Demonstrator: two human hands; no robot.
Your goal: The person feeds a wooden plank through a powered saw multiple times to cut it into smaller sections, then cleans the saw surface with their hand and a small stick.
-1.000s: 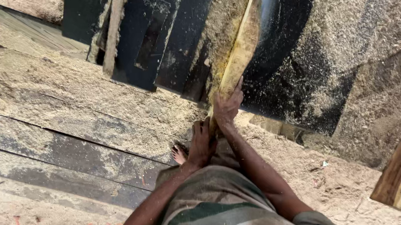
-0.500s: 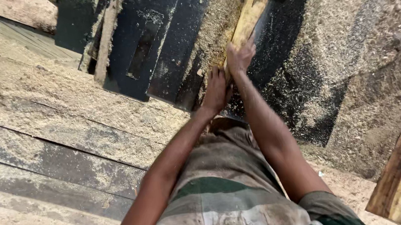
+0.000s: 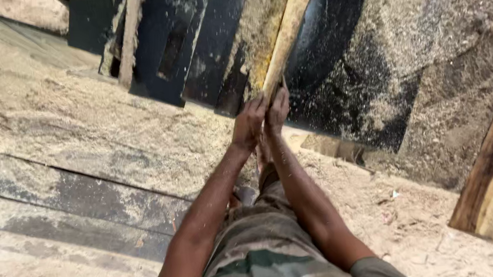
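Now both hands, left hand (image 3: 249, 125) and right hand (image 3: 277, 108), close on the wooden plank (image 3: 286, 33) at upper centre, feeding it; steady forward pressure seems needed.

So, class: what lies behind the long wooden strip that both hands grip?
Behind the wooden strip, gripped by the left hand and right hand, stands a dark machine body coated in sawdust. The strip's far end is out of view.

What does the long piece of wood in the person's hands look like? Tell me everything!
The wooden plank is long, narrow and pale yellow-brown, rough and dusted with sawdust. It slants up and away from the person, its far end running out of the top of the picture. The left hand and right hand grip its near end together. Behind it stands a dark, sawdust-covered machine.
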